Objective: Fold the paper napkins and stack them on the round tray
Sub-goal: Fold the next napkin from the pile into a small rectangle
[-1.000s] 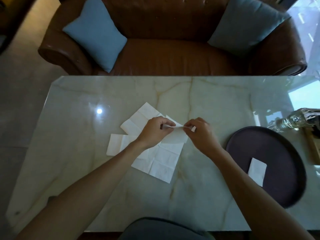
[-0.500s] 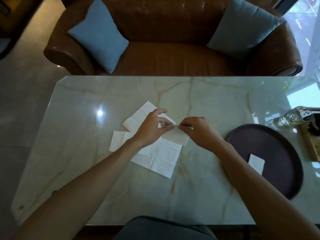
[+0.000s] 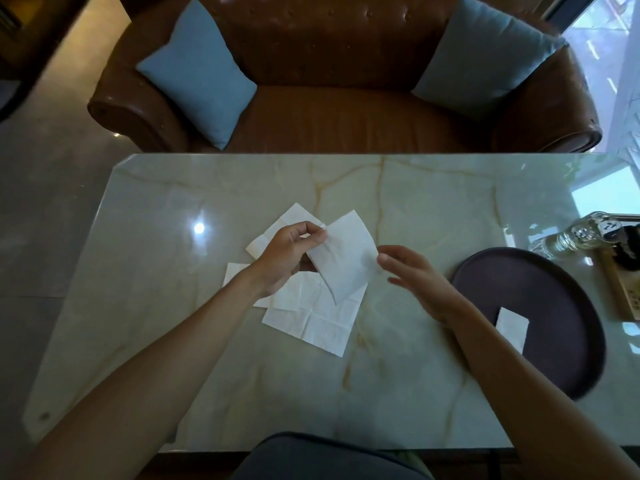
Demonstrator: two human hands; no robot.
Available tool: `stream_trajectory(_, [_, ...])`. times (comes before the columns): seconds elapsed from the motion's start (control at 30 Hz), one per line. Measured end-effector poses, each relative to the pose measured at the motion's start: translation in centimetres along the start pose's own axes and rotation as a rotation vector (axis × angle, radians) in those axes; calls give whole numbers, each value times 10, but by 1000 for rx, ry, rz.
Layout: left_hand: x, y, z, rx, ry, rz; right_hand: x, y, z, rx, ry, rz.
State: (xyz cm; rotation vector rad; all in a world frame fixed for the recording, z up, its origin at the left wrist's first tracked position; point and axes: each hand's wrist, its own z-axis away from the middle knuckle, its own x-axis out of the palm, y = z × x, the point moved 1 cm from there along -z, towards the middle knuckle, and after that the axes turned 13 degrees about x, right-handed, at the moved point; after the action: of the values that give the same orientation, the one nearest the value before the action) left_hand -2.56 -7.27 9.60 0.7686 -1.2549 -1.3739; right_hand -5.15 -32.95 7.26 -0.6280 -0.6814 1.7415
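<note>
Left hand [image 3: 287, 258] pinches lifted napkin [image 3: 344, 259] above flat napkins [image 3: 311, 317]; right hand [image 3: 420, 278] spread, holding nothing; folded napkin [image 3: 512, 325] on tray [image 3: 554, 299].

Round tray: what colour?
Dark purple-brown round tray, plain, best seen in the head view.

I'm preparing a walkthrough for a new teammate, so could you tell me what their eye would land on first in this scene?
First, the white napkin held up above the middle of the marble table, pinched by the left hand, with the right hand open beside it. Beneath lie unfolded napkins spread flat. To the right sits the dark round tray, with one folded napkin already on it.
</note>
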Motion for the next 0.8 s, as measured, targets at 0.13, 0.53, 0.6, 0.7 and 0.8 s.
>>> stream_trajectory(0.13, [4, -4, 0, -52, -7, 107, 22, 11, 0, 96, -140, -181])
stream_trajectory(0.53, [14, -40, 5, -73, -46, -290, 25, 0, 10, 93, 34, -192])
stream_trajectory(0.6, [17, -48, 4, -55, 23, -339, 27, -3, 12, 97, 39, -226])
stream_trajectory(0.7, [26, -54, 4, -87, 62, -300, 29, -8, 16, 79, -56, -267])
stream_trajectory(0.8, [33, -56, 5, -208, 84, -90, 32, -11, 20, 40, -100, -211])
